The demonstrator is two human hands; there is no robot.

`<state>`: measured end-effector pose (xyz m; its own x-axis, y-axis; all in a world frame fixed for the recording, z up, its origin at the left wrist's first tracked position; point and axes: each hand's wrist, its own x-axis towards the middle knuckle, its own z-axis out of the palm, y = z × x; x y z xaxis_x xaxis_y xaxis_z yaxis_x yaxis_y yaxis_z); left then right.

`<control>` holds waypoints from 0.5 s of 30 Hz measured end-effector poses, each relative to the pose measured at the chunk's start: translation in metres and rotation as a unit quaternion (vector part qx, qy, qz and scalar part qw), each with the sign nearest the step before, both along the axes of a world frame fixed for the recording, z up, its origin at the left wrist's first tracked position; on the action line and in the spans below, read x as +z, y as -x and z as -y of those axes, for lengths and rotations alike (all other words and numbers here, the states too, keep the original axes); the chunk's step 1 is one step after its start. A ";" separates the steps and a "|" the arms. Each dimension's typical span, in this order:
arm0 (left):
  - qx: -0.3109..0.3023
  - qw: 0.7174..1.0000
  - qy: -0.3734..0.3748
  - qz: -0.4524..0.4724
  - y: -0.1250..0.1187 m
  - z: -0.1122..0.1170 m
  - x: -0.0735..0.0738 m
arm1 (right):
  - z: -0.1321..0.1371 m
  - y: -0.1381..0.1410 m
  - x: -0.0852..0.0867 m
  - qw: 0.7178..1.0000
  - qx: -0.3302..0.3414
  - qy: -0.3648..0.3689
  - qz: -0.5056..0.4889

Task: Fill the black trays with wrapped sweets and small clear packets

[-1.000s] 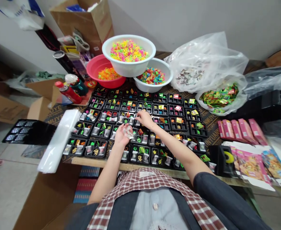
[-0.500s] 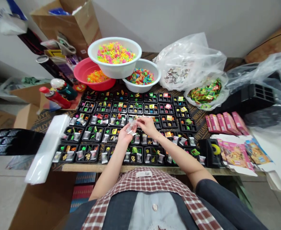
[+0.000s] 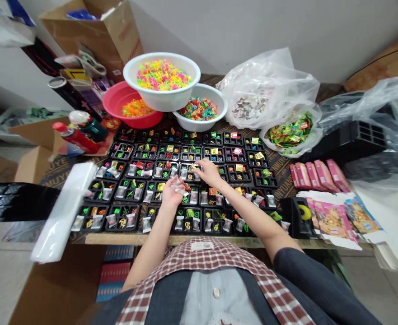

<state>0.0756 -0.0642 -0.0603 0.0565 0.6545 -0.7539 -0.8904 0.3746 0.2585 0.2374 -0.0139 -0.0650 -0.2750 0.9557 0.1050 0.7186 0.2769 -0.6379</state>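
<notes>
My left hand (image 3: 170, 194) is closed on a bunch of small clear packets (image 3: 179, 186) and hovers over the black compartment trays (image 3: 131, 189) in the middle of the table. My right hand (image 3: 207, 173) reaches slightly further, its fingers pinched on a small clear packet at a tray compartment (image 3: 192, 169) in the middle row. The trays hold bright plastic pieces, small coloured squares and clear packets. The near and left trays carry packets; the far ones show only coloured bits.
Two white bowls (image 3: 161, 97) (image 3: 202, 122) and a red bowl (image 3: 117, 101) of coloured pieces stand behind the trays. Clear bags (image 3: 269, 85) of wrappers sit far right, pink boxes (image 3: 316, 174) and printed cartons (image 3: 348, 216) at right. A stack of clear sleeves (image 3: 63, 212) lies left, by bottles (image 3: 80, 135).
My right hand came back to the packets in my left hand, then reached out to the middle row of trays again. The view shifted slightly to the right.
</notes>
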 end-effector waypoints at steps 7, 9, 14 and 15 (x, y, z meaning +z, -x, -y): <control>-0.031 0.999 -0.005 0.006 -0.018 -0.003 -0.002 | 0.064 0.008 -0.005 0.970 0.160 -0.002 -0.185; -0.026 1.000 -0.013 -0.006 -0.025 -0.003 -0.002 | 0.067 0.002 -0.006 0.973 0.113 -0.012 -0.199; 0.014 0.997 -0.029 -0.069 -0.028 0.000 0.003 | 0.027 -0.038 0.001 0.989 -0.045 -0.013 -0.138; 0.014 0.996 -0.030 -0.080 -0.027 0.000 0.004 | 0.016 -0.046 0.002 0.993 -0.061 0.002 -0.104</control>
<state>0.1029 -0.0645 -0.0561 -0.0797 0.6984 -0.7113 -0.8460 0.3299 0.4187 0.2832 -0.0302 -0.0628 -0.1292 0.9811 0.1442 0.5997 0.1931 -0.7766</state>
